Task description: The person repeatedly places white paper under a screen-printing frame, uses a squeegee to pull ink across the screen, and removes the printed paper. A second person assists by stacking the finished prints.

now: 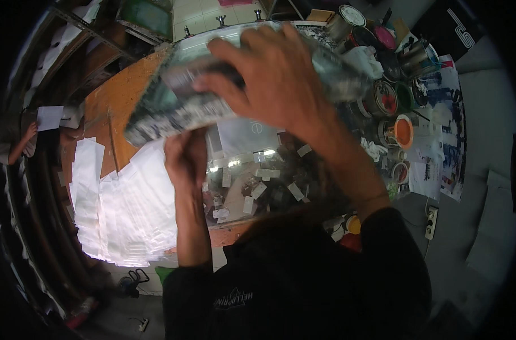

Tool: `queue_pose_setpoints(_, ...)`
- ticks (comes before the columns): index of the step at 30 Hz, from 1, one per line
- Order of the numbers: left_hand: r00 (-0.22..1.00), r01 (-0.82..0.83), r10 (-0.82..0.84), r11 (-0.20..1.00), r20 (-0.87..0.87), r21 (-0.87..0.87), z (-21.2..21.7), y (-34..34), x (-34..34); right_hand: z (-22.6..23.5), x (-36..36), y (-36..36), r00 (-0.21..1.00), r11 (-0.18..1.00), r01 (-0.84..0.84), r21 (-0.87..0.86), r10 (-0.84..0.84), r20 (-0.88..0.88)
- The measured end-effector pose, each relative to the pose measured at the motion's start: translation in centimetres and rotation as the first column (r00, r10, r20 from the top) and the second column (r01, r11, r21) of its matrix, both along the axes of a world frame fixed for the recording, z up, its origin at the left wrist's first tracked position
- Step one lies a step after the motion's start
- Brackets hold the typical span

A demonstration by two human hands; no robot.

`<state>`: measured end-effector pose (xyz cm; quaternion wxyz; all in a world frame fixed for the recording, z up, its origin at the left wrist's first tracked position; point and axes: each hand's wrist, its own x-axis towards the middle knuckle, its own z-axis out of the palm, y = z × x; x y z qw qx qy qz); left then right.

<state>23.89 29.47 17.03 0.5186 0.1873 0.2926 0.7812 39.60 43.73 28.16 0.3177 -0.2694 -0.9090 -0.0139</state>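
My right hand (272, 82) is closed around a grey bar-shaped squeegee (181, 82), its thumb and fingers on either side of the bar. Hand and squeegee are over a printing screen (181, 116), whose near edge is tilted up off the table and smeared with dark and white ink. Motion blurs both. Below that raised edge is my left hand (185, 156), next to a light grey sheet (243, 139) with a pale print. The left fingers are partly hidden and blurred, so I cannot tell whether they grip anything.
Many white sheets (127, 209) lie overlapped on the left of the table. Bits of tape (263, 173) dot the glass top. Ink cans and an orange-filled tub (403, 131) crowd the right side. Hinge clamps (220, 21) line the far edge. Another person's hand (30, 133) is at far left.
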Motion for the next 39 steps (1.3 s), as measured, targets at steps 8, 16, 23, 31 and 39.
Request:
queue_pose_setpoints(8, -0.458, -0.497, -0.135, 0.859, -0.879, 0.127, -17.4, 11.2, -5.5, 7.2, -1.7, 5.3, 0.975, 0.951, -0.221, -0.215, 0.223, -0.016)
queue_pose_setpoints(16, 0.241, -0.642, -0.101, 0.729, -0.965, -0.236, -14.0, 3.3, -10.9, 12.1, -3.4, 5.0, 0.99, 0.869, 0.032, -0.494, 0.041, 0.135)
queue_pose_setpoints(23, -0.396, -0.918, -0.38, 0.195, -0.836, 0.346, -17.8, -18.1, -23.0, 9.8, -5.1, 6.2, 0.998, 0.982, -0.018, -0.187, 0.029, 0.057)
queue_pose_setpoints(31, -0.33, -0.564, -0.448, 0.8, -0.831, -0.207, -18.1, -6.7, 3.0, 9.2, -3.7, 5.4, 0.997, 0.981, 0.028, -0.191, -0.013, 0.08)
queue_pose_setpoints(39, -0.23, -0.378, -0.302, 0.903, -0.925, -0.201, -18.6, 3.6, 11.4, 8.5, -1.5, 4.7, 0.993, 0.971, -0.104, -0.215, 0.111, 0.024)
